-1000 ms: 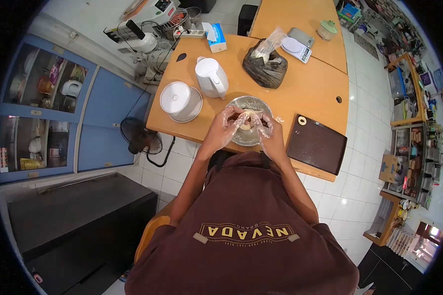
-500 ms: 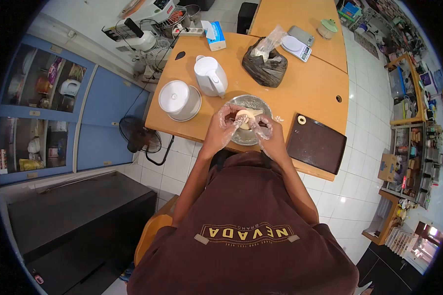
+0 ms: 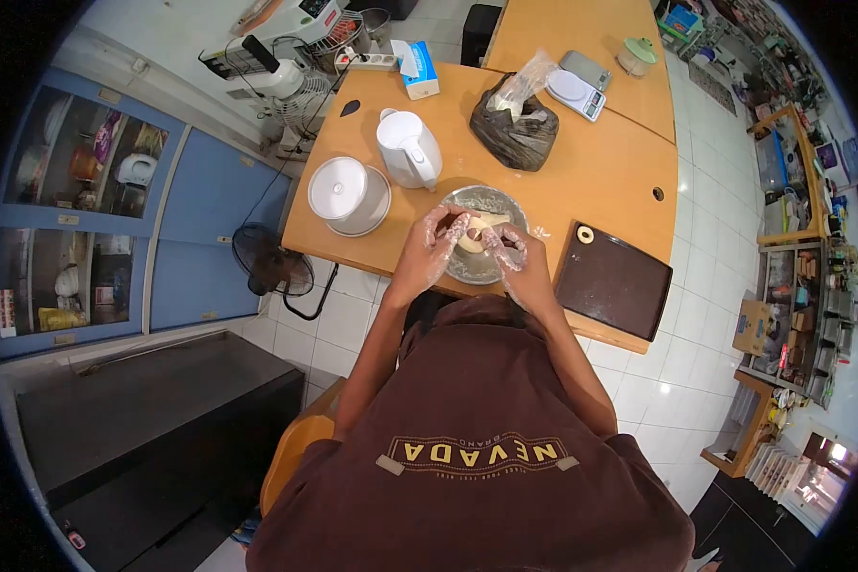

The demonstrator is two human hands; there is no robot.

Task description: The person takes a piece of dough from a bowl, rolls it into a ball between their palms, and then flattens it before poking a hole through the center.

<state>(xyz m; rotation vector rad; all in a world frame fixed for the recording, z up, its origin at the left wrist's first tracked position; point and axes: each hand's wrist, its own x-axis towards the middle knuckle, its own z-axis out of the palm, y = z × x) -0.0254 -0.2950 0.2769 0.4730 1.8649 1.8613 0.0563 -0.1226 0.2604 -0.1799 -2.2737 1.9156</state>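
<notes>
Over a steel bowl (image 3: 499, 198) dusted with flour, both my hands pinch a pale piece of dough (image 3: 469, 245). My left hand (image 3: 433, 250), floury at the fingers, grips it from the left. From the right, my right hand (image 3: 519, 261) grips it with thumb and fingers, also coated with flour. A dark gap shows in the middle of the dough, between the thumbs. More pale dough seems to lie in the bowl behind the fingers. To the right, a dark baking tray (image 3: 612, 286) carries one small dough ring (image 3: 585, 234).
A white pitcher (image 3: 408, 148) and a lidded white container (image 3: 341, 191) stand left of the bowl. Behind it lie a black plastic bag (image 3: 515, 133) and a white kitchen scale (image 3: 576, 92). A tissue box (image 3: 419, 71) stands at the back edge.
The dough between my fingers has shifted, and a dark gap now shows in it. My thumbs have moved slightly. The tray and the other things stay put.
</notes>
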